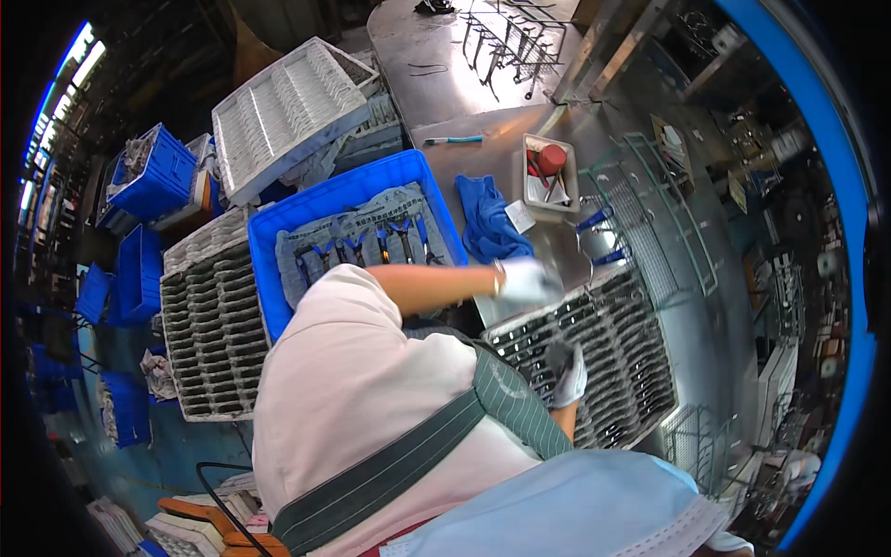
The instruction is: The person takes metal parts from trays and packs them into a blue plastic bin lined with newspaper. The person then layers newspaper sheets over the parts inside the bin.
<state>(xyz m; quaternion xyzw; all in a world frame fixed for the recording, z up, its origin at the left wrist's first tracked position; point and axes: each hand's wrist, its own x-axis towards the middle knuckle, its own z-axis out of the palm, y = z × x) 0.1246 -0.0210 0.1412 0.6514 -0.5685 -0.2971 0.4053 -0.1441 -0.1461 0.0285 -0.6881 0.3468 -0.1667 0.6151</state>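
Two white-gloved hands, left (527, 280) and right (567, 371), rest on one grey slotted tray (622, 362) on the steel counter (483, 111); whether their fingers are apart or together cannot be told.

Bright glare on metal — edges warped, dark

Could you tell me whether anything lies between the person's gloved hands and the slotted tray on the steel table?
Nothing visible does. The left hand hovers at the slotted tray's upper edge, the right hand over its rows; whether either touches it is unclear. The blue cloth lies off to the side.
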